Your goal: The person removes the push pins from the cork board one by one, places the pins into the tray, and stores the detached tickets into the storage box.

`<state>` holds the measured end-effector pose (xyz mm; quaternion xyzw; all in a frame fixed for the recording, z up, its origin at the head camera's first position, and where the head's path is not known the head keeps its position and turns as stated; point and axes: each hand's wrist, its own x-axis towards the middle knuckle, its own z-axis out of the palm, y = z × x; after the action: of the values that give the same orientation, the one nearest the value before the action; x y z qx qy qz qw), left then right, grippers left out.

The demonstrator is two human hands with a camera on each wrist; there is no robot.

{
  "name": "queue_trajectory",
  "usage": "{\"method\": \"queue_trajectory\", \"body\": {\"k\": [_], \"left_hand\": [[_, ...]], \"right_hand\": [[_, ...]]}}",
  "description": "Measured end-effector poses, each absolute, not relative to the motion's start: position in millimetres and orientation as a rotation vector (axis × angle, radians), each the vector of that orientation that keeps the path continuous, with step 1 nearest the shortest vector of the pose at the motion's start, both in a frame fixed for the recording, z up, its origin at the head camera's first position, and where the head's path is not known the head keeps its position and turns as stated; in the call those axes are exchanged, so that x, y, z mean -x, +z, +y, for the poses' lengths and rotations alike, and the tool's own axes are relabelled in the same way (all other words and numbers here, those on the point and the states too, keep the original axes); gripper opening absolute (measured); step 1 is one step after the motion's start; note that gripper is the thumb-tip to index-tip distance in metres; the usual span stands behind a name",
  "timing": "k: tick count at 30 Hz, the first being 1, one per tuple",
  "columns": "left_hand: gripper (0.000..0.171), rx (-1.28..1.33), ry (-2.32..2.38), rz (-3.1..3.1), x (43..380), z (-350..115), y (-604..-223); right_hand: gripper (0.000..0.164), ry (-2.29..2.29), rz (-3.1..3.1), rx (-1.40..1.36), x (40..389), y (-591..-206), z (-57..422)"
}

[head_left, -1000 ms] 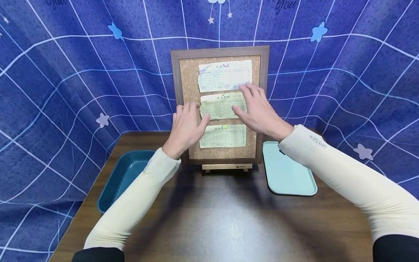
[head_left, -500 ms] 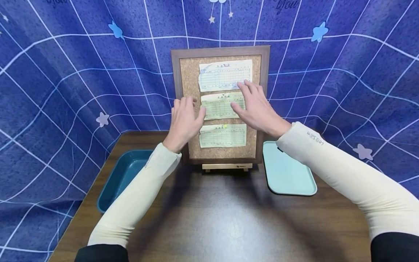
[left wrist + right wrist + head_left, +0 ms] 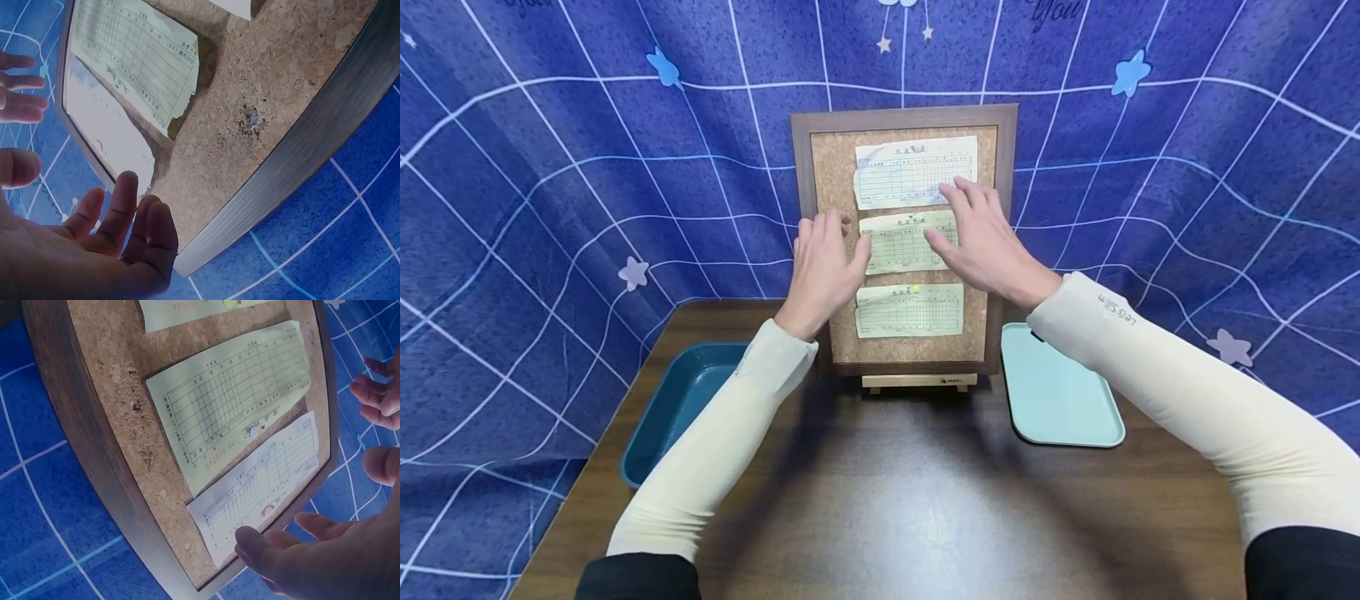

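A framed corkboard (image 3: 832,167) stands upright, bearing a white form slip (image 3: 902,179) at the top, a pale green slip (image 3: 895,250) in the middle and another pale green slip (image 3: 910,315) below. A pink pushpin (image 3: 269,511) fixes the top slip, a whitish pushpin (image 3: 254,430) the middle one and a yellow-green pushpin (image 3: 914,289) the lowest. My left hand (image 3: 823,267), fingers loosely bent and holding nothing, is before the board's left side. My right hand (image 3: 981,242), also holding nothing, has its spread fingers before the right ends of the upper two slips.
A small wooden easel (image 3: 920,381) supports the board on the brown table (image 3: 880,500). At the left is a deep teal tray (image 3: 677,408); a flat mint tray (image 3: 1060,400) lies at the right. Behind hangs a blue curtain (image 3: 715,192) with stars.
Both hands have risen a little in front of the board; the left has also shifted slightly left. The slips and trays stay where they were.
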<state>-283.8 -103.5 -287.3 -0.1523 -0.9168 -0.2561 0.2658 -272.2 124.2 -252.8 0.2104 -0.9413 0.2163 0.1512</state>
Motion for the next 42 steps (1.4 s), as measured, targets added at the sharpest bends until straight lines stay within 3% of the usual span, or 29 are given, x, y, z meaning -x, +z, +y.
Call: {"method": "queue_trajectory", "body": {"k": [21, 42], "left_hand": [[0.035, 0.42, -0.865, -2.373, 306.8, -111.6, -272.5], [0.036, 0.304, -0.801, -2.386, 322.4, -101.1, -272.3]], "right_hand": [[0.042, 0.698, -2.501, -0.671, 286.0, -245.4, 121.2], [0.03, 0.817, -2.346, -0.583, 298.3, -244.2, 126.4]]}}
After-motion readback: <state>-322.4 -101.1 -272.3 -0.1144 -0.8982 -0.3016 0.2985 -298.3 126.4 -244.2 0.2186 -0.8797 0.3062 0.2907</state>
